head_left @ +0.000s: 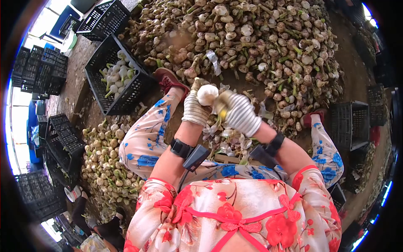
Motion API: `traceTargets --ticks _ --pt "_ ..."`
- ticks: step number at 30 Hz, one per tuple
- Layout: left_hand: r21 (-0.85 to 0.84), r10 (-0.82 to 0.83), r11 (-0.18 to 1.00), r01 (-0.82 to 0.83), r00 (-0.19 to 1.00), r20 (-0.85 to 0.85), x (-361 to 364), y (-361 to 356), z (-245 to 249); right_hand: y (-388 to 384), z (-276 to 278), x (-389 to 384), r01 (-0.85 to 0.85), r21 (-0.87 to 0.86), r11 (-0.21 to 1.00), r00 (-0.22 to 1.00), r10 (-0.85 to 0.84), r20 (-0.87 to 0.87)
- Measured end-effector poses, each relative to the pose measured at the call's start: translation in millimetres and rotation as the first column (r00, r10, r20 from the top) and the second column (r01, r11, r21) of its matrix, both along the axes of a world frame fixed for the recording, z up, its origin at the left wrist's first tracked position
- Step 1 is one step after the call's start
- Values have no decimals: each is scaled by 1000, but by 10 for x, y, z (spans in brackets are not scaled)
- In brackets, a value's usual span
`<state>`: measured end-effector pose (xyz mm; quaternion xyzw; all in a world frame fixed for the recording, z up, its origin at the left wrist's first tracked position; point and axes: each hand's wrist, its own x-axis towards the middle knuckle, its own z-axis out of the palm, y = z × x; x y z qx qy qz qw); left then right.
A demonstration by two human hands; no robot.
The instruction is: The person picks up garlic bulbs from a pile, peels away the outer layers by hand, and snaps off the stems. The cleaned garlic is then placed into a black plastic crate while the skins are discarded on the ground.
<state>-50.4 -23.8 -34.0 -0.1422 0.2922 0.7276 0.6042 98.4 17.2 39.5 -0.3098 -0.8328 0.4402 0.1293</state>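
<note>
My left hand point(196, 105), in a striped work glove, is closed around a white garlic bulb point(208, 95) held up in front of me. Close against the bulb's right side is my right hand point(239, 112), gloved too and partly smeared by motion. Its fingers are curled round something with a yellow part point(223, 113), too blurred to name. Below both hands, loose garlic skins and scraps point(226, 140) lie between my legs.
A large heap of garlic point(252, 38) spreads ahead. At the left a black crate point(100, 90) holds cleaned white bulbs, with another garlic pile point(107, 164) nearer. An empty-looking crate point(350, 126) stands right. Part of another person point(107, 229) shows at lower left.
</note>
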Motion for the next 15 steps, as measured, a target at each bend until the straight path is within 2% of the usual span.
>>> traceTargets --ticks 1,2,3,4,5,6,7,8,9,10,11,12,13,14,15 --pt "-81 -17 997 12 998 -59 -38 21 119 -122 10 -30 -214 -41 976 975 210 -76" --pt "-194 86 975 -105 991 -104 -91 -35 235 -212 3 -37 -421 -67 904 900 408 -155" --pt "-34 210 975 -221 958 -196 -339 -45 92 -211 -36 -11 -417 -68 906 902 403 -153" --pt "103 224 972 -210 961 -161 -691 -117 151 -224 -112 33 -342 -318 884 928 264 -264" --pt "137 373 927 -350 901 -222 -1087 -180 347 -247 -216 59 -278 -551 787 938 99 -332" --pt "183 515 857 -481 811 -277 -1319 -219 518 -182 -324 -12 -281 -606 744 854 -95 -512" --pt "38 595 792 -609 757 -270 -1308 -239 555 -49 -358 64 -228 -808 544 900 -199 -389" --pt "-100 668 695 -712 691 -276 -1272 -245 602 72 -291 116 -159 -939 304 933 -264 -243" --pt "-126 624 735 -666 737 -259 -1117 -225 517 79 -273 72 -169 -941 293 877 -391 -279" --pt "-102 430 875 -473 857 -283 -789 -241 668 111 -259 62 -155 -924 349 840 -446 -310" --pt "-108 350 916 -387 901 -257 -558 -146 637 153 -325 60 -129 -910 394 813 -484 -324" --pt "-46 211 970 -237 924 -320 -271 -111 569 188 -420 72 -94 -896 434 786 -520 -334" --pt "-73 29 995 -70 886 -463 -6 -64 504 190 -479 48 -33 -830 557 717 -566 -408" --pt "-87 -124 992 89 794 -595 233 -105 573 173 -513 26 40 -749 662 647 -588 -485" --pt "14 -195 960 281 698 -689 389 -156 581 163 -442 52 61 -736 674 688 -563 -458"
